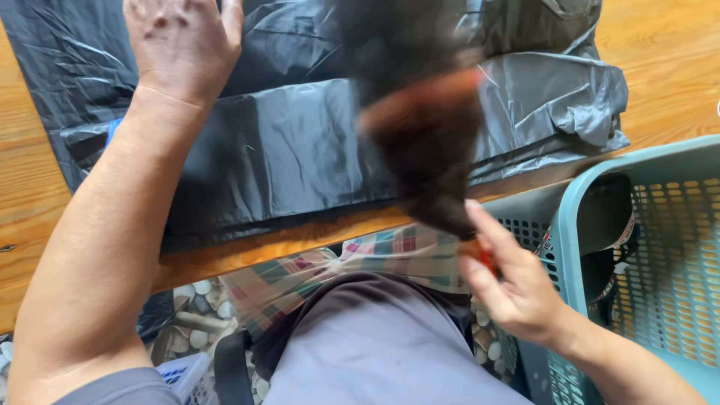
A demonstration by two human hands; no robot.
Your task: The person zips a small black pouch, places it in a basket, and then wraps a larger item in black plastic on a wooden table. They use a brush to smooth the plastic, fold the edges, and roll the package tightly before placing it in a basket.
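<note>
My left hand [184, 41] rests flat on a sheet of black plastic bags [300, 142] spread over a wooden table [30, 180], fingers pointing away from me. My right hand [514, 289] is lower right, near the table's front edge, pinching the bottom end of a dark, blurred piece of cloth with an orange-red band [424, 127]. The cloth hangs above the black plastic and blurs upward out of view. Its exact shape cannot be made out.
A teal plastic laundry basket [667, 247] stands at the right with a dark garment inside. A plaid cloth [375, 259] lies on my lap below the table edge. Pebbled floor and a small white-blue basket [184, 375] show at lower left.
</note>
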